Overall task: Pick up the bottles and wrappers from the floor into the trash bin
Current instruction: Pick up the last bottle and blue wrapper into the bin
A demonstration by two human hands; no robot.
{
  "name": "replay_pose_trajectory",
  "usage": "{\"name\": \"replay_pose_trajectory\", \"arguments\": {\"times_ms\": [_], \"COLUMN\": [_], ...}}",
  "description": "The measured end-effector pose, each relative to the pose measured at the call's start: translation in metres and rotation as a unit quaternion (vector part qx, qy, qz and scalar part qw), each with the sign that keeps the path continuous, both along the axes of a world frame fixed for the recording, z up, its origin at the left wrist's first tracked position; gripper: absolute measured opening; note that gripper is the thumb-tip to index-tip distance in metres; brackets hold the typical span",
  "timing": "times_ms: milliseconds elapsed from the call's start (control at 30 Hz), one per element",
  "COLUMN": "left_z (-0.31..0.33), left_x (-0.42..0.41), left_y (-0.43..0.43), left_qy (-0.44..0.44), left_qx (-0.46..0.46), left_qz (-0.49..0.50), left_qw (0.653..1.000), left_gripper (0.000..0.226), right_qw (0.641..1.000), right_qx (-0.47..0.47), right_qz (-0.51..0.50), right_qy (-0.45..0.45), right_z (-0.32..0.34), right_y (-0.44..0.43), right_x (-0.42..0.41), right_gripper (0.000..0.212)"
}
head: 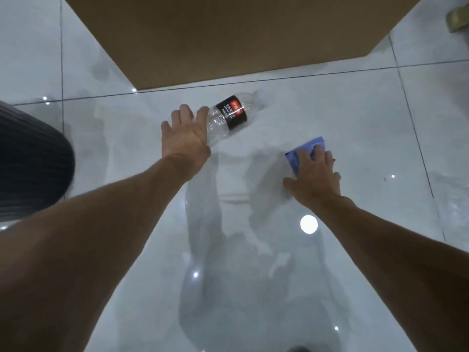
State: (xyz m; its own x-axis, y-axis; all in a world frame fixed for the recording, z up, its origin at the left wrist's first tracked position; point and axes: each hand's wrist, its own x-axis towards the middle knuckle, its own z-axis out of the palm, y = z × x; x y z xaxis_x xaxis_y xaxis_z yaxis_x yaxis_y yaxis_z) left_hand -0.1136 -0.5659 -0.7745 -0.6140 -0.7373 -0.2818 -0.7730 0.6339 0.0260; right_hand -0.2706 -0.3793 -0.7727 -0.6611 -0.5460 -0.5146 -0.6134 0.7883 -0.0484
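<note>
The left hand (186,134) was reaching forward with its fingers spread wide, palm down, its far edge laid against the lower end of a clear plastic bottle (232,115). It had not closed round the bottle; the fingers stood apart and none was curled under it. The right hand (316,174) lay flat on a blue wrapper (304,152), fingers pressed down on the near part of it and the thumb stuck out to the side on the bare tile. Whether any fingertip had got under the wrapper's edge I could not tell.

The bottle lay on its side on the glossy white tiled floor (368,118), with a black label bearing a red mark round its middle and its far end pointing up and right, toward a big brown cardboard box (228,34). The wrapper sat to the right of the bottle, apart from it, with its far corner showing past the fingers. At the left edge of the scene stood a dark ribbed bin (28,161), only partly visible and blurred.
</note>
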Motion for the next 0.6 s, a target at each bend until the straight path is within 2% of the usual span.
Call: {"name": "replay_pose_trajectory", "arguments": {"times_ms": [100, 167, 267, 400, 500, 600], "left_z": [-0.002, -0.006, -0.01, -0.008, 0.005, 0.034], "left_x": [0.014, 0.022, 0.039, 0.072, 0.096, 0.114], "left_y": [0.013, 0.021, 0.04, 0.069, 0.084, 0.08], "left_qy": [0.003, -0.001, -0.009, 0.0, 0.009, 0.026], "left_qx": [0.023, 0.035, 0.028, 0.073, 0.097, 0.095], "left_qz": [0.007, 0.02, 0.028, 0.048, 0.073, 0.079], "left_qw": [1.0, 0.999, 0.999, 0.996, 0.993, 0.992], "left_gripper": [0.072, 0.07, 0.069, 0.068, 0.07, 0.072], "right_qw": [0.997, 0.998, 0.998, 0.998, 0.989, 0.978], "right_qx": [0.008, 0.001, -0.008, 0.013, -0.015, -0.063], "right_qz": [0.035, 0.023, -0.056, -0.053, -0.115, -0.168], "right_qy": [0.062, 0.064, 0.007, -0.032, -0.097, -0.107], "right_z": [-0.003, -0.006, -0.007, 0.004, 0.024, 0.052], "right_y": [0.003, 0.007, 0.017, 0.029, 0.033, 0.026], "right_x": [0.015, 0.024, 0.043, 0.075, 0.095, 0.109], "right_gripper": [0.068, 0.067, 0.057, 0.061, 0.043, 0.035]}}
